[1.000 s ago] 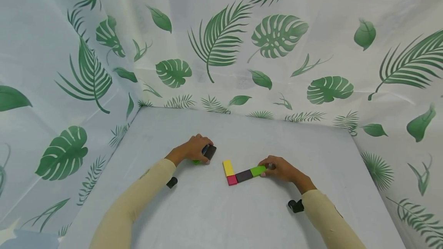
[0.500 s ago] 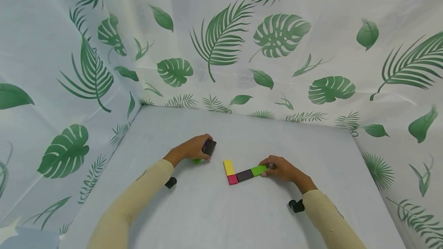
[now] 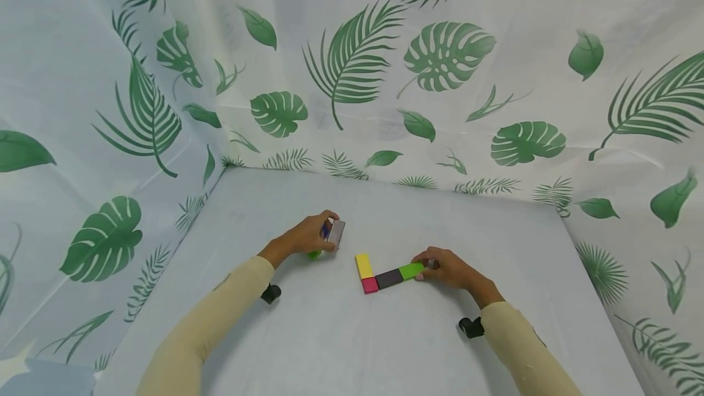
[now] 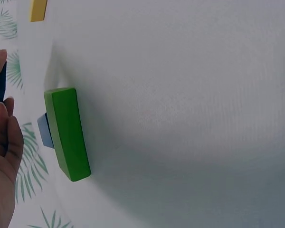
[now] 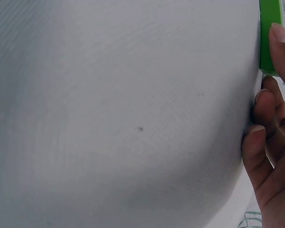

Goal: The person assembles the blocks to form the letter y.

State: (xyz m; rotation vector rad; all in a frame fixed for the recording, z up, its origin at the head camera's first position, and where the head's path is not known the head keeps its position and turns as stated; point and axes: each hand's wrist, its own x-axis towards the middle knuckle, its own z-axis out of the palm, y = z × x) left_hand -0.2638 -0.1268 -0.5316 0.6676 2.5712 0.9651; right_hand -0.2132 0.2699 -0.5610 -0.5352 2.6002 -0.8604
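Between the thumb and fingertips of the left hand [image 3: 307,234] is a grey-looking block [image 3: 337,234], pinched by its ends, its long axis running forward from thumb to fingers. Just under that hand lies a lime block [image 4: 68,135]. At the right hand's [image 3: 448,269] fingertips, a green block [image 3: 410,271] is gripped, lengthwise in line with a dark block [image 3: 390,278] and red block [image 3: 370,285]; a yellow block [image 3: 363,266] points forward. Both sleeves [image 3: 236,292] slant inward (one left-sleeve mark is too blurred to read).
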